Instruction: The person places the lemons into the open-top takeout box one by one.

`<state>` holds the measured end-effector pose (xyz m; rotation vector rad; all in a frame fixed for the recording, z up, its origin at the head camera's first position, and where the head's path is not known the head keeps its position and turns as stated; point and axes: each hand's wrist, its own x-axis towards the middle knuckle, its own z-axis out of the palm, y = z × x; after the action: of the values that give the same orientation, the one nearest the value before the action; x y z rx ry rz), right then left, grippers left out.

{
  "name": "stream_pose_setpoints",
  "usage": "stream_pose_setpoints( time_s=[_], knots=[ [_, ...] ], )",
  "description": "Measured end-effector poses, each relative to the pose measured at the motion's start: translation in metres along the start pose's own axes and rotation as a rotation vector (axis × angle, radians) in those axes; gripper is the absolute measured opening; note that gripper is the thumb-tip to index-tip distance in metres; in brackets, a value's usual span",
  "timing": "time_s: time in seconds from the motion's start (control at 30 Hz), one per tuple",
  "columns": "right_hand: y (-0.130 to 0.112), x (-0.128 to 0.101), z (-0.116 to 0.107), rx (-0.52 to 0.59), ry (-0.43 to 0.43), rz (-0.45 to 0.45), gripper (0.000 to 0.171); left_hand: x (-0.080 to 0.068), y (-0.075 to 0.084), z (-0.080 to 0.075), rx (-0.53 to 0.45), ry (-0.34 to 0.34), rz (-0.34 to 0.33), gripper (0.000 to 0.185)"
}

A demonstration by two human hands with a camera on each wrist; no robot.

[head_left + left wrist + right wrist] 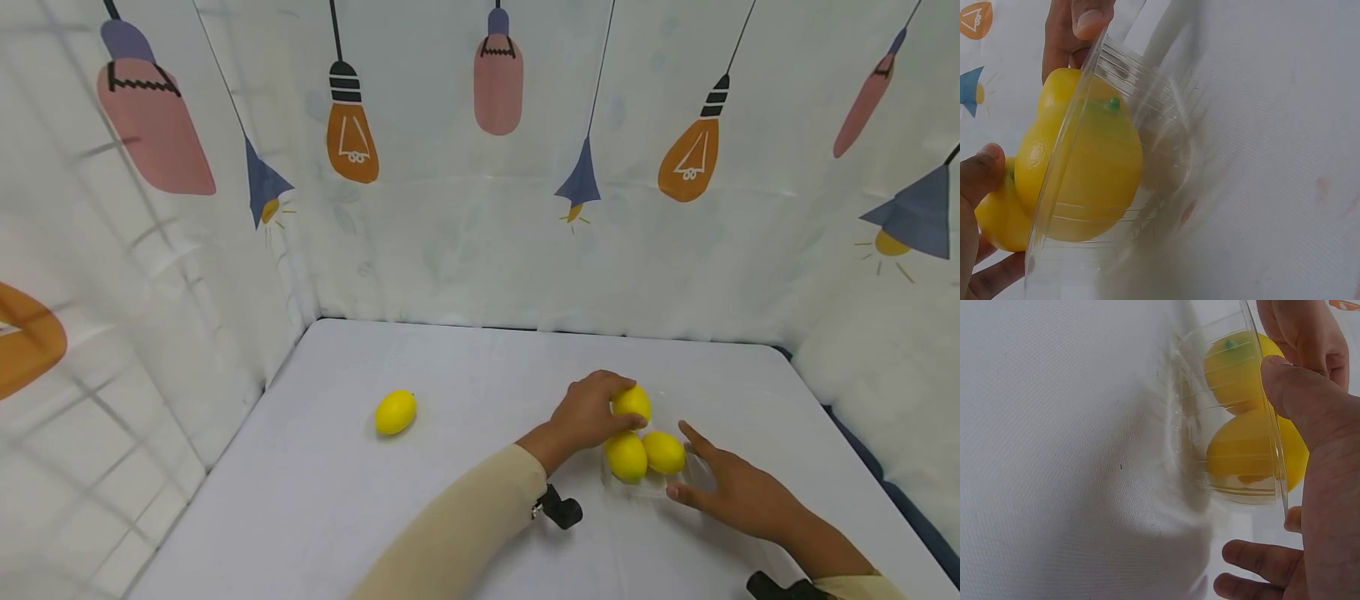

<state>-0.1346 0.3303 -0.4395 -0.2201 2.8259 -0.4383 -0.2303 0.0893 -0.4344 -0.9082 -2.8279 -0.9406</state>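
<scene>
Pinching a yellow lemon [636, 402] in the left grip [595, 410] at the mouth of a clear container [1163, 115]
Probably light, firm and slippery, best taken across the middle; with the right grip [742, 492] spread apart by thin, likely flexible walls, contact unclear; with two more lemons [626, 457] inside, another lemon [395, 412] well apart on the counter [262, 517].

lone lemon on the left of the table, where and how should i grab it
Probably best pinched across its fat middle, from above: the lemon lies on its side on the table, narrower toward its ends, with nothing touching its flanks.
</scene>
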Motion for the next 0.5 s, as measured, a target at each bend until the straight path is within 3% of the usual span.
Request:
stream_pose_setpoints(
  time_s=[0.27,0.5],
  knots=[
    [0.0018,-0.0011,0.0024,0.008,0.021,-0.022,0.111,0.001,0.0036,0.003,0.048,-0.019,-0.044,0.055],
    [0.002,-0.0022,0.0022,0.01,0.027,-0.031,0.111,0.0002,0.0057,0.0045,0.107,-0.151,-0.008,0.041]
  ],
)
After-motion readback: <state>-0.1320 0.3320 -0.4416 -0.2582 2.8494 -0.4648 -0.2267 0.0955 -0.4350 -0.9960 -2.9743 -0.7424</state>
